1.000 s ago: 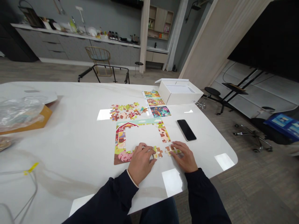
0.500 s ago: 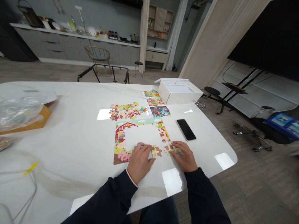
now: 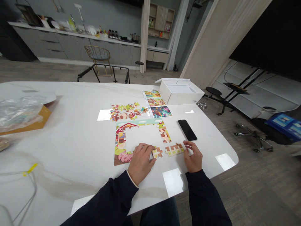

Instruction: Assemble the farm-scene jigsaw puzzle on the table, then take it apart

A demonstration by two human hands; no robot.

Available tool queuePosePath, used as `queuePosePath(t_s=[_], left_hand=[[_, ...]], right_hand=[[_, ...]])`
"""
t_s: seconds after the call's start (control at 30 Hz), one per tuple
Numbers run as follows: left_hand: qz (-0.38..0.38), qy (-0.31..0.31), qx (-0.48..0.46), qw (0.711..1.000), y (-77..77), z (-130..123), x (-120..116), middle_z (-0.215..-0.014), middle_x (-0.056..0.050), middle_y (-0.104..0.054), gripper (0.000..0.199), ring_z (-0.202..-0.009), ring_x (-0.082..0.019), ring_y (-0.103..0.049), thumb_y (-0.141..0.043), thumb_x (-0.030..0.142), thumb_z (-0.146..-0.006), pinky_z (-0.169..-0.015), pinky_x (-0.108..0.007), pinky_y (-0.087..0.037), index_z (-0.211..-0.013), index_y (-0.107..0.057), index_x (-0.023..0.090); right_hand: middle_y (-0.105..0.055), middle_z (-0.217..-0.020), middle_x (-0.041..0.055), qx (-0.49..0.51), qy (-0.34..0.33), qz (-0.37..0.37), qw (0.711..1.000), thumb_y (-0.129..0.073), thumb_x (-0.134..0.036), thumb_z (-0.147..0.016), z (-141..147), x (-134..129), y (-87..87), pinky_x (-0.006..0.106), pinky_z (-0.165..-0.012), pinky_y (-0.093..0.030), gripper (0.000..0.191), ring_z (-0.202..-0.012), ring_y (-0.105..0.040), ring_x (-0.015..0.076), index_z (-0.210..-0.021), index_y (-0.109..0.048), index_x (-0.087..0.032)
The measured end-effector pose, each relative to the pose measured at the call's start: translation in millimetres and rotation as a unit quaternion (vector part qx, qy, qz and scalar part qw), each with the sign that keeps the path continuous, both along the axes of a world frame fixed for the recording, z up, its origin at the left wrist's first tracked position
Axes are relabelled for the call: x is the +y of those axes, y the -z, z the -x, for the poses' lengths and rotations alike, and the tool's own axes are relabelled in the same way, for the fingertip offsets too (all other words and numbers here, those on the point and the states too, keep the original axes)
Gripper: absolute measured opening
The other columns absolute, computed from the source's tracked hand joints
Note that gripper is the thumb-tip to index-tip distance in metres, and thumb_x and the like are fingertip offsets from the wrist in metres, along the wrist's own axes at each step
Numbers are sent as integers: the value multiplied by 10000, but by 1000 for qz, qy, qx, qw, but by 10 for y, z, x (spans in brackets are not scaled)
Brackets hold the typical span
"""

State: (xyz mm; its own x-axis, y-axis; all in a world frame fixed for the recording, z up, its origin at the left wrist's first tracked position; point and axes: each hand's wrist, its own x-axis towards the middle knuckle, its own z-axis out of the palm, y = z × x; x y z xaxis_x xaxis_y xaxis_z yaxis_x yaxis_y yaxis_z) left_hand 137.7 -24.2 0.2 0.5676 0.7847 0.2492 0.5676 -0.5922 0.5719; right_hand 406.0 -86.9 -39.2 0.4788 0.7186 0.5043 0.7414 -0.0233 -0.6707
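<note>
My left hand [image 3: 141, 161] rests over the lower edge of a jigsaw puzzle frame [image 3: 118, 131] with a farm picture. Its fingers lie on the pieces, thumb apart from the forefinger, covering part of that edge. By its fingertips, a short joined section of puzzle pieces [image 3: 158, 152] pokes out. A gap separates this section from a strip of joined puzzle pieces [image 3: 174, 149] to the right. Near the strip's right end is my right hand [image 3: 194, 158], thumb and forefinger apart, holding nothing I can see. White tabletop shows inside the puzzle frame.
Loose puzzle pieces [image 3: 127, 112] lie beyond the frame, beside a picture sheet [image 3: 157, 102]. An open white box [image 3: 181, 94] stands behind. A black phone [image 3: 187, 130] lies to the right. Plastic packaging [image 3: 21, 113] and a cable with a yellow tie [image 3: 30, 169] are at left.
My right hand has drawn off the strip to the right, uncovering its right end, and its fingers have lifted and curled. My left hand stays in place.
</note>
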Motion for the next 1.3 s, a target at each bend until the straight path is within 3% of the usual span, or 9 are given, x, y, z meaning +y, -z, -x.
queuePosePath(t_s=[0.27,0.53,0.7,0.97,1.1,1.2,1.3], left_hand=[[-13,-8,5,1000,-64,8,20,-1117,-45,-656,331,-1105,-286,-533,-723,141,-837,-915,-455,-459,-1094,-537,234],[-23,-48,12,998,-70,35,58,-1081,-52,-659,258,-1091,-290,-543,-705,170,-854,-924,-451,-457,-1050,-548,232],[-49,-94,21,994,-43,62,106,-1076,-66,-662,239,-1101,-311,-545,-689,212,-878,-905,-452,-458,-1077,-560,236],[-47,-151,48,986,-18,152,287,-1056,-85,-669,226,-1078,-327,-553,-673,230,-880,-939,-487,-458,-1089,-588,219],[-49,-156,63,985,-25,192,335,-1042,-91,-664,181,-1065,-334,-553,-664,218,-886,-954,-507,-462,-1059,-608,215],[-73,-155,53,984,-43,145,287,-1185,-120,-632,196,-1132,-350,-532,-655,195,-892,-985,-536,-452,-1081,-612,213],[-67,-67,18,995,-47,1,153,-1259,-109,-600,249,-1226,-343,-496,-682,226,-895,-1016,-530,-455,-1130,-601,230]], right_hand=[[-738,-1054,104,-12,-39,29,999,-669,-392,-909,51,32,-20,440,-776,-616,265,-889,-709,261,-1101,-683,-211],[-725,-1146,108,-52,-153,51,986,-706,-354,-893,78,5,-75,446,-823,-617,368,-994,-693,278,-1237,-645,-237],[-694,-1212,115,-86,-148,66,983,-709,-381,-888,38,-13,-77,524,-971,-562,419,-1157,-619,321,-1278,-624,-253],[-700,-1208,105,-64,-171,94,979,-751,-429,-860,-21,-38,-64,540,-1022,-523,435,-1158,-623,326,-1240,-629,-257],[-714,-1183,92,-68,-185,95,976,-772,-430,-848,-8,-30,-80,547,-1029,-510,416,-1159,-624,332,-1213,-648,-275],[-721,-1166,87,-79,-197,95,973,-791,-429,-832,31,-8,-86,540,-1025,-512,409,-1157,-626,333,-1190,-662,-281],[-718,-1170,83,-88,-208,93,970,-801,-419,-829,75,21,-79,535,-1029,-507,426,-1154,-626,326,-1204,-652,-281]])
